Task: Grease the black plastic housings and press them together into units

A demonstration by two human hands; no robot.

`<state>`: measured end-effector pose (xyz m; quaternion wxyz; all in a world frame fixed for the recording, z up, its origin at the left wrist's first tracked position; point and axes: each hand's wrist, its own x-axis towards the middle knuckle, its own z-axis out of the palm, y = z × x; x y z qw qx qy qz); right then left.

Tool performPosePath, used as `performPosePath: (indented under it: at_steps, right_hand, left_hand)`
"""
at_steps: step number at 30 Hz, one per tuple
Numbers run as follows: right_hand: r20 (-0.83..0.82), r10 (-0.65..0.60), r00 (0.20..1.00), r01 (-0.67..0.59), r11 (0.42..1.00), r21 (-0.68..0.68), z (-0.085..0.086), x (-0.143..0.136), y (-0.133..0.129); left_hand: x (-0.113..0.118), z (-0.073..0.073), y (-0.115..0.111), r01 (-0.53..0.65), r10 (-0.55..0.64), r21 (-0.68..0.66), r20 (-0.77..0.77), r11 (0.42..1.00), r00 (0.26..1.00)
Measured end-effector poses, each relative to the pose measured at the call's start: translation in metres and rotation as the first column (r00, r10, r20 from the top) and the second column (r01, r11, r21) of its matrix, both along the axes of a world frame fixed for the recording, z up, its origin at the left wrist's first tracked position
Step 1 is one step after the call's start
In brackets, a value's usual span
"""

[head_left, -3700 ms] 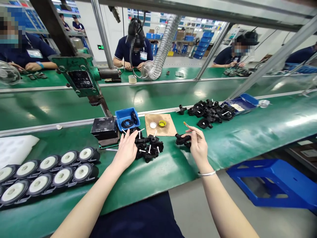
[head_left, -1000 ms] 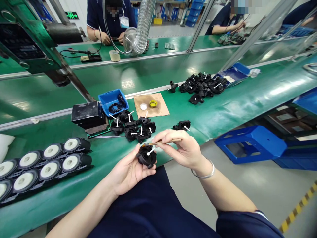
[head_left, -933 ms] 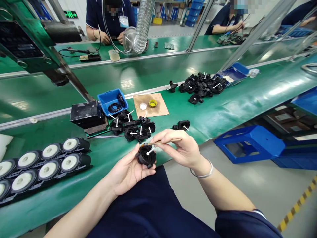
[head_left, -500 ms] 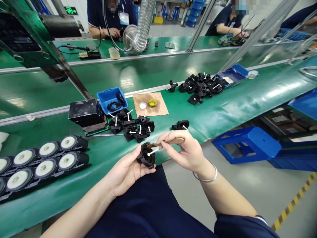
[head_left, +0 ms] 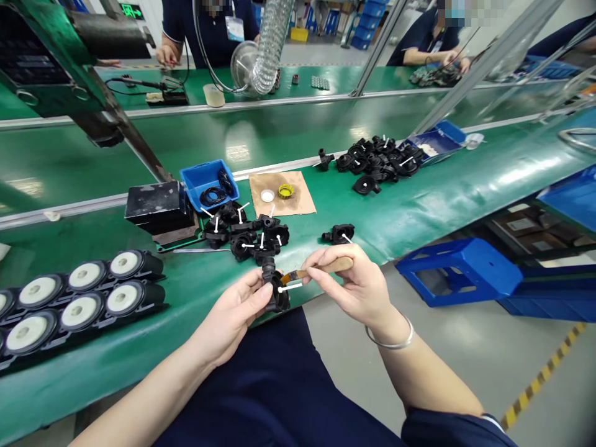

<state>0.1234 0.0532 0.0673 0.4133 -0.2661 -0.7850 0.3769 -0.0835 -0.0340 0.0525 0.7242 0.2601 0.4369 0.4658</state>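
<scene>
My left hand (head_left: 242, 310) is closed around a black plastic pump housing (head_left: 278, 300), from whose middle a thin white shaft sticks out to the right. Between the fingers and thumb of my right hand (head_left: 351, 282) is a small brush (head_left: 333, 266) with a wooden handle. Its bristles meet the housing's rim. Several similar black housings (head_left: 242, 243) with white shafts lie in a group just beyond my left hand. One more black housing (head_left: 343, 234) rests on the green bench beyond my right hand.
Cardboard (head_left: 305, 202) carries a yellow cap (head_left: 285, 191) and a white lid (head_left: 267, 195). A blue bin (head_left: 190, 174) holds black rings. Black parts with white discs (head_left: 84, 275) line the left. More housings (head_left: 372, 161) are heaped back right. A blue stool (head_left: 465, 267) stands right.
My left hand has turned the housing, so its pipe end now points up. The brush has shifted slightly and still touches the rim. Across the bench, a co-worker's hand has moved left.
</scene>
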Motion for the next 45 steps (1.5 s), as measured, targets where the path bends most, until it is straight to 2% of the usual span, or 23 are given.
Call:
performPosePath:
  at_steps: [3,7,9,11,15,18,22,25,27,30,33,36,39,42,45]
  right_hand:
    - [-0.007,0.024,1.000,-0.024,1.000,-0.002,0.001,0.001,-0.004]
    - [-0.060,0.114,0.992,-0.124,0.969,-0.212,0.001,0.003,-0.010]
    - [-0.118,0.107,0.987,-0.135,0.953,-0.271,0.000,0.003,-0.012]
    - [-0.142,0.060,0.988,-0.094,0.966,-0.241,-0.001,0.002,-0.013]
    - [-0.133,-0.017,0.991,0.011,0.999,-0.047,-0.001,-0.001,-0.013]
    - [-0.128,0.016,0.992,-0.015,1.000,0.010,0.000,0.000,-0.015]
    - [-0.183,0.114,0.976,-0.149,0.970,-0.191,-0.001,0.002,-0.023]
    - [-0.262,0.106,0.959,-0.183,0.939,-0.291,-0.002,0.001,-0.026]
    - [-0.259,0.050,0.965,-0.115,0.963,-0.242,-0.003,0.000,-0.026]
    - [-0.231,-0.033,0.972,0.015,0.997,-0.080,-0.002,-0.002,-0.025]
    - [-0.219,-0.039,0.975,0.032,0.999,-0.034,-0.001,-0.003,-0.026]
    - [-0.276,0.024,0.961,-0.092,0.967,-0.236,0.000,-0.004,-0.030]
    - [-0.410,0.013,0.912,-0.217,0.865,-0.453,0.002,-0.009,-0.034]
    - [-0.476,-0.048,0.878,-0.251,0.799,-0.546,0.002,-0.014,-0.034]
    - [-0.455,-0.087,0.886,-0.219,0.787,-0.576,0.000,-0.015,-0.033]
  left_hand:
    - [-0.001,-0.001,-0.001,-0.031,0.033,0.045,-0.056,0.999,0.998]
    - [-0.002,-0.003,-0.003,-0.091,0.104,0.111,-0.116,0.990,0.988]
    - [-0.003,-0.005,-0.005,-0.094,0.113,0.145,-0.131,0.985,0.985]
    - [-0.004,-0.008,-0.006,-0.087,0.111,0.167,-0.136,0.982,0.984]
    - [-0.007,-0.013,-0.008,-0.072,0.103,0.228,-0.128,0.971,0.986]
    - [-0.007,-0.015,-0.009,-0.073,0.112,0.292,-0.118,0.954,0.987]
    - [-0.008,-0.014,-0.010,-0.059,0.139,0.387,-0.180,0.920,0.974]
    - [-0.009,-0.014,-0.010,-0.036,0.158,0.455,-0.232,0.890,0.960]
    - [-0.010,-0.014,-0.010,-0.028,0.172,0.489,-0.253,0.872,0.952]
    - [-0.010,-0.014,-0.009,-0.014,0.196,0.553,-0.270,0.833,0.943]
    - [-0.011,-0.013,-0.008,0.000,0.226,0.609,-0.293,0.793,0.929]
    - [-0.013,-0.013,-0.007,0.034,0.273,0.675,-0.344,0.737,0.898]
    - [-0.015,-0.016,-0.005,0.098,0.323,0.748,-0.397,0.657,0.859]
    - [-0.016,-0.018,-0.003,0.122,0.355,0.782,-0.408,0.611,0.841]
    - [-0.016,-0.017,-0.003,0.108,0.370,0.790,-0.397,0.603,0.840]
